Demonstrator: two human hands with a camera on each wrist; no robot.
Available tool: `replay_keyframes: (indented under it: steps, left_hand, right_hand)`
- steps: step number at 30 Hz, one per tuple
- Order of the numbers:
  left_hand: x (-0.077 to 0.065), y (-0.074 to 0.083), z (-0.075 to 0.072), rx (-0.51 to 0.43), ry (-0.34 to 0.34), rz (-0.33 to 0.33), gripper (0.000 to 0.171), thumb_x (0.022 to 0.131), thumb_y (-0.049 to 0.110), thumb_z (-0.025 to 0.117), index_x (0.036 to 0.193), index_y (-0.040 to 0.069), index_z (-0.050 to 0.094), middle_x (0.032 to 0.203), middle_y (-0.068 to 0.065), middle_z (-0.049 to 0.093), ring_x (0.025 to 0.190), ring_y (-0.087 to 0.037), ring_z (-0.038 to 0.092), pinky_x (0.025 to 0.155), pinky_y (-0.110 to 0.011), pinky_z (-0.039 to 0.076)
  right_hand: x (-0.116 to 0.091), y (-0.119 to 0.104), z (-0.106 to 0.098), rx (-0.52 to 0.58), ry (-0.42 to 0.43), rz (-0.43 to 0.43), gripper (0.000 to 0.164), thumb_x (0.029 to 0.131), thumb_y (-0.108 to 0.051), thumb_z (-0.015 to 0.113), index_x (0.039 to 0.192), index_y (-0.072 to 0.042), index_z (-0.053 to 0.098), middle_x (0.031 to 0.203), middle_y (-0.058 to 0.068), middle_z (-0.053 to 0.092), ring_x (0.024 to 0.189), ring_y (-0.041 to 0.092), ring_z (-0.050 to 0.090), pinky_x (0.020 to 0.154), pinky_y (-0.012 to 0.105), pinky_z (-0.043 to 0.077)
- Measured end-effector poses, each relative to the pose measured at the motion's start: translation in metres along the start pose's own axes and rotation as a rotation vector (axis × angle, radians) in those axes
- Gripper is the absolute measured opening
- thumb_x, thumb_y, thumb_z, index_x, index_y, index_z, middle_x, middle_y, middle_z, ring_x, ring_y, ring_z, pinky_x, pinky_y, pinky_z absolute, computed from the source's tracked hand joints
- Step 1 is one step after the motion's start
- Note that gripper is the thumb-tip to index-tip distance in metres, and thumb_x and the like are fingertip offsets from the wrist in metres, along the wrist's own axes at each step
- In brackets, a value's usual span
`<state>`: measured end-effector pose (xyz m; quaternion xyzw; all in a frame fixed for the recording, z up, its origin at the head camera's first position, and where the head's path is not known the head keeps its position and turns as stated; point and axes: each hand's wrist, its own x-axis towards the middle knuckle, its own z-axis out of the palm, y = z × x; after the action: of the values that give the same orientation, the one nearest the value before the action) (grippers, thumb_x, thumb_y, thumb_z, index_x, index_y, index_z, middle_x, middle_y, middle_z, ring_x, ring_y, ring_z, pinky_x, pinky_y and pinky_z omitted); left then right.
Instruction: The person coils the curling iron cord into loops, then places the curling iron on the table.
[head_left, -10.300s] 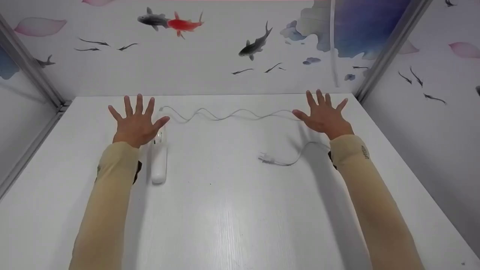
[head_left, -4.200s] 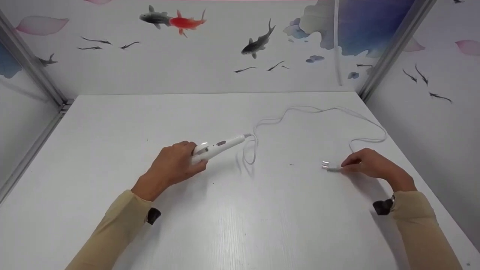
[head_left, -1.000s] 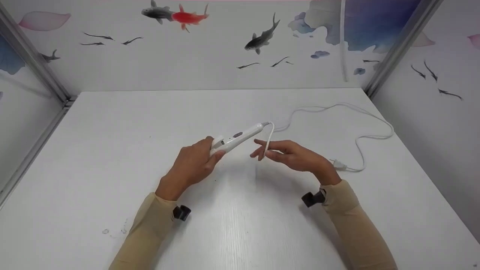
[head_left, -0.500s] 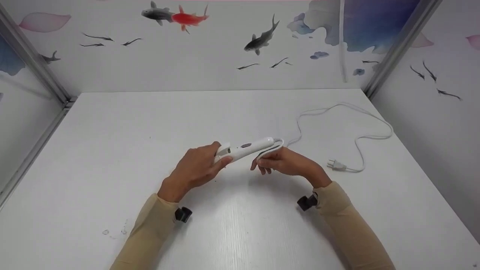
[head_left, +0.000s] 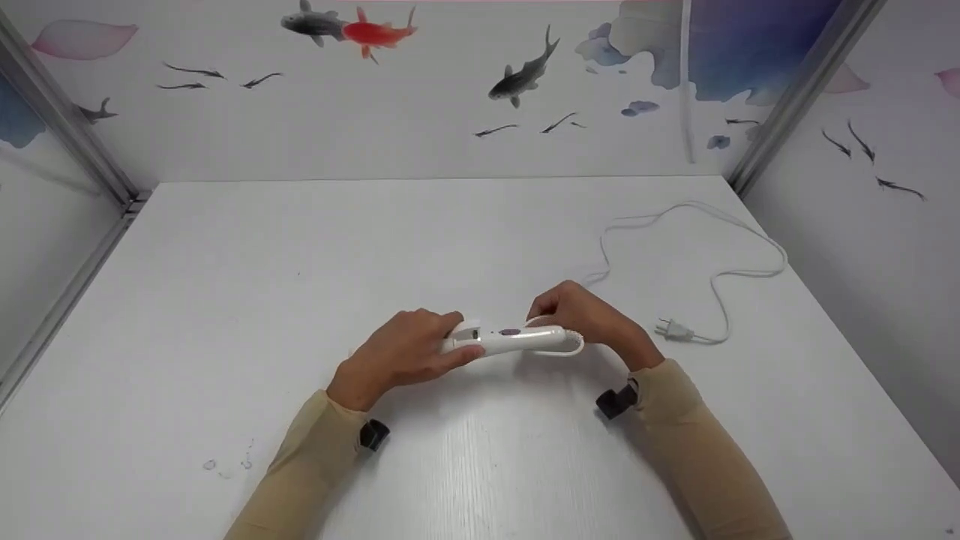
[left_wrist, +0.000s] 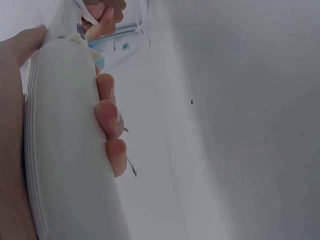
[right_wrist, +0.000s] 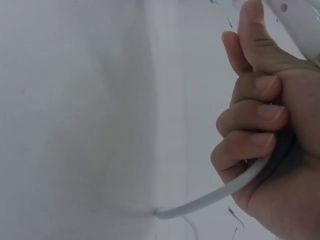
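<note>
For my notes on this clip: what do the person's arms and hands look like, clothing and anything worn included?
Left sleeve and right sleeve: long, plain, beige. A small black device sits at the left wrist and right wrist. Left hand and right hand wear no gloves.

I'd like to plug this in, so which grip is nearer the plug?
Right. The right grip, holding the cord, is left of the plug in the head view; the left grip, around the hair iron, is farther left.
</note>
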<state>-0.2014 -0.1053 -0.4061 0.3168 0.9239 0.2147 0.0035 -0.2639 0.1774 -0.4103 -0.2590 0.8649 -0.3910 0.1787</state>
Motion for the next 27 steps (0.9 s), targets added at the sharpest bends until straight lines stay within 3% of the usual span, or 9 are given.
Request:
replay_keyframes:
  steps: [6,14,21,27]
  left_hand:
    - [0.002,0.004,0.003,0.007,-0.029,0.005,0.045,0.095,0.054,0.06,0.087,0.01,0.056,0.062,0.007,0.04,0.056,-0.009,0.036,0.053,-0.023,0.029]
    - [0.002,0.0,0.003,0.096,0.028,-0.04,0.046,0.095,0.053,0.062,0.094,0.007,0.058,0.063,0.003,0.038,0.055,-0.012,0.036,0.052,-0.024,0.028]
    - [0.002,-0.005,-0.003,0.171,0.07,-0.121,0.048,0.097,0.052,0.059,0.104,0.004,0.058,0.065,0.0,0.041,0.055,-0.015,0.038,0.052,-0.028,0.031]
    - [0.002,-0.006,-0.011,0.166,0.106,-0.171,0.049,0.098,0.054,0.056,0.097,0.005,0.055,0.063,0.0,0.038,0.055,-0.016,0.037,0.051,-0.029,0.029]
  right_hand:
    - [-0.001,-0.008,-0.003,0.047,0.078,0.025,0.025,0.089,-0.03,0.077,0.084,-0.005,0.075,0.078,-0.001,0.065,0.072,0.013,0.05,0.064,0.026,0.041]
    - [-0.013,-0.039,-0.007,-0.043,0.104,0.028,0.029,0.099,-0.034,0.063,0.096,-0.009,0.077,0.079,0.004,0.064,0.072,0.016,0.047,0.065,0.028,0.04]
    - [-0.024,-0.054,-0.009,-0.033,0.07,-0.005,0.026,0.104,-0.029,0.055,0.105,-0.012,0.076,0.069,-0.001,0.048,0.063,0.015,0.042,0.058,0.025,0.036]
    - [-0.023,-0.052,-0.004,0.013,-0.033,-0.096,0.025,0.105,-0.027,0.052,0.105,-0.012,0.072,0.066,-0.001,0.048,0.057,0.012,0.047,0.059,0.026,0.043]
